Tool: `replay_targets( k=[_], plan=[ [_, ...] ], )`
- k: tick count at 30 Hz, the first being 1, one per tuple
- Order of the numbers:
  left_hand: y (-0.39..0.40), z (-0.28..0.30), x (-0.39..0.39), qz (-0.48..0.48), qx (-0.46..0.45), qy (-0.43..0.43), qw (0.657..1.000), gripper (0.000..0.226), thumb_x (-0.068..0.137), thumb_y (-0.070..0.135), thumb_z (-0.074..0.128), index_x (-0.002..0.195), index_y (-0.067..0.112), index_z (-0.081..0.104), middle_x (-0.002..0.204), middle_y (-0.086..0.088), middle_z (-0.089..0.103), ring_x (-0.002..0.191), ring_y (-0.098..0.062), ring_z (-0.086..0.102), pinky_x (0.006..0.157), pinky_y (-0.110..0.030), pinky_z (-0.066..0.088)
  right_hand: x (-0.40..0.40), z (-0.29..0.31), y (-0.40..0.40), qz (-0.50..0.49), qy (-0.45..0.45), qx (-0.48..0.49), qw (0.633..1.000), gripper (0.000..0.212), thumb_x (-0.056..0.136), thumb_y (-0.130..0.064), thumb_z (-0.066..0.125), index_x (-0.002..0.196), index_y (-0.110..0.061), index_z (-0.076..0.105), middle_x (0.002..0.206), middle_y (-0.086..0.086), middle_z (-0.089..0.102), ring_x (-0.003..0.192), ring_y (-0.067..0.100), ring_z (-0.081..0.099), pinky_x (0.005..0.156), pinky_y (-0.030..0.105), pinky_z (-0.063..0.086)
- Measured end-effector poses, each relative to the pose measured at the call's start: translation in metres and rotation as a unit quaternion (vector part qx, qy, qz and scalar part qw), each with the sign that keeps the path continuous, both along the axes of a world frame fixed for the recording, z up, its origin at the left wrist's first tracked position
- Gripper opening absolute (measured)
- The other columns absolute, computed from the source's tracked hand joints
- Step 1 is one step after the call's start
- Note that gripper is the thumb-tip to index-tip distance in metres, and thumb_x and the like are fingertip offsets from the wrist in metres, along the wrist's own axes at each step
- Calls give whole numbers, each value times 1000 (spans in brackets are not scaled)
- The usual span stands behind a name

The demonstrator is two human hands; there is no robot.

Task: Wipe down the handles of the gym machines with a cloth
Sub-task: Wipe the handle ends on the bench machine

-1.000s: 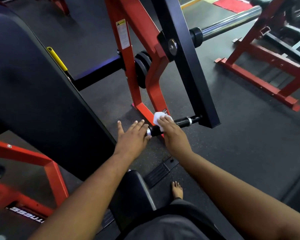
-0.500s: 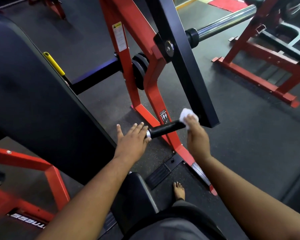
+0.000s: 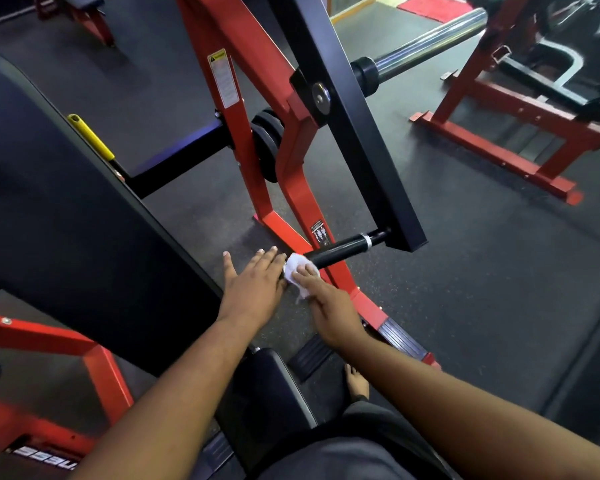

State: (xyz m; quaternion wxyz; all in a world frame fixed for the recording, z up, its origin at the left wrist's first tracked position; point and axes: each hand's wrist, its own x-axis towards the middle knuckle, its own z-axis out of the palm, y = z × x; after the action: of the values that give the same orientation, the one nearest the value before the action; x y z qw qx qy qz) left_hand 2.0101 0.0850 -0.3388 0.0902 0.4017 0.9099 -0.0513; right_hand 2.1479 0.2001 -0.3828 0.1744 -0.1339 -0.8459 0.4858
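A black handle (image 3: 340, 249) juts out from the lower end of the black lever arm (image 3: 361, 133) on a red-framed machine. A small white cloth (image 3: 297, 268) is wrapped over the near end of this handle. My right hand (image 3: 326, 299) grips the cloth against the handle, fingers lying over it. Just left of the cloth is my left hand (image 3: 253, 282), held flat with straight fingers and holding nothing. Its fingertips reach the handle's end, which the cloth hides.
A large black back pad (image 3: 59, 209) fills the left side, with a yellow-tipped lever (image 3: 90, 136) beside it. The red frame (image 3: 291, 174) and a chrome weight bar (image 3: 426, 46) stand ahead. Another red machine (image 3: 499, 150) is at right. My bare foot (image 3: 357, 382) rests on the dark rubber floor.
My right hand has slid the cloth along the handle from its far end by the lever arm back to the near end. My left hand has stayed flat in place.
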Motion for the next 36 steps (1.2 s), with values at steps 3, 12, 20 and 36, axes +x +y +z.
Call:
replay_targets(
  k=[3, 12, 20, 36],
  plan=[
    [-1, 1, 1, -3, 2, 3, 1000, 59, 108, 54, 26, 161, 29, 24, 171, 8, 17, 156, -10, 16, 120, -72, 0, 20, -2, 26, -103, 26, -63, 992, 48, 98, 2, 52, 141, -18, 61, 127, -7, 66, 111, -9, 61, 97, 19, 51],
    [1, 3, 4, -34, -14, 22, 999, 63, 108, 52, 19, 164, 23, 12, 172, 7, 10, 157, -9, 14, 121, -70, -2, -30, -25, 20, -199, -42, -13, 979, 52, 102, 2, 45, 149, -19, 50, 164, 2, 32, 153, 8, 16, 119, 21, 20],
    [7, -3, 0, -63, -24, 33, 997, 63, 109, 49, 26, 164, 22, 12, 172, 5, 11, 157, -10, 13, 121, -70, 0, 8, -5, 20, -63, 48, -9, 997, 52, 94, 7, 48, 141, -14, 59, 149, 3, 54, 138, 5, 48, 115, 17, 32],
    [10, -9, 10, -20, 15, -5, 1000, 67, 110, 44, 24, 163, 18, -9, 172, 1, 9, 158, -10, 7, 121, -68, -4, -37, 27, 48, 57, -96, 150, 982, 38, 98, -4, 51, 127, -25, 62, 121, 3, 67, 111, 23, 65, 94, 38, 54]
  ],
)
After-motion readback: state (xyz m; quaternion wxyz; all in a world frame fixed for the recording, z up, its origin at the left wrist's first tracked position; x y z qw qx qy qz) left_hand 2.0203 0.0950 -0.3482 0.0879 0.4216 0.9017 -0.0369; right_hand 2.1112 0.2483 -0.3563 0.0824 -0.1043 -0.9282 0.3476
